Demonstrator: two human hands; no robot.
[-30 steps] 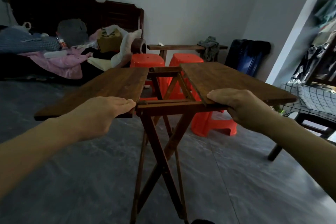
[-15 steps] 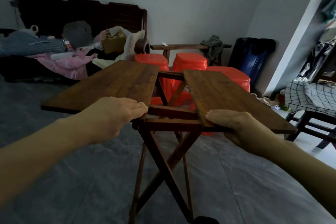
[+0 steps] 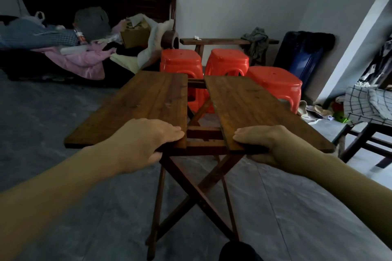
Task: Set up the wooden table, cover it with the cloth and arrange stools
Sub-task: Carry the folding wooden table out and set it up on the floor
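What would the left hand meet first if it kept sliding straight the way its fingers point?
Probably nothing at once: the left hand points across the open gap, so the right tabletop panel looks first.

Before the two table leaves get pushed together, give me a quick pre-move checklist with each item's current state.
1. Left hand grips near edge of left leaf: ok.
2. Right hand grips near edge of right leaf: ok.
3. Gap between leaves closed: not ok, the frame shows between them.
4. Leaves free of objects: ok.
5. Crossed legs locked: cannot tell.
6. Checked cloth on the table: not ok, it lies on the chair to the right.
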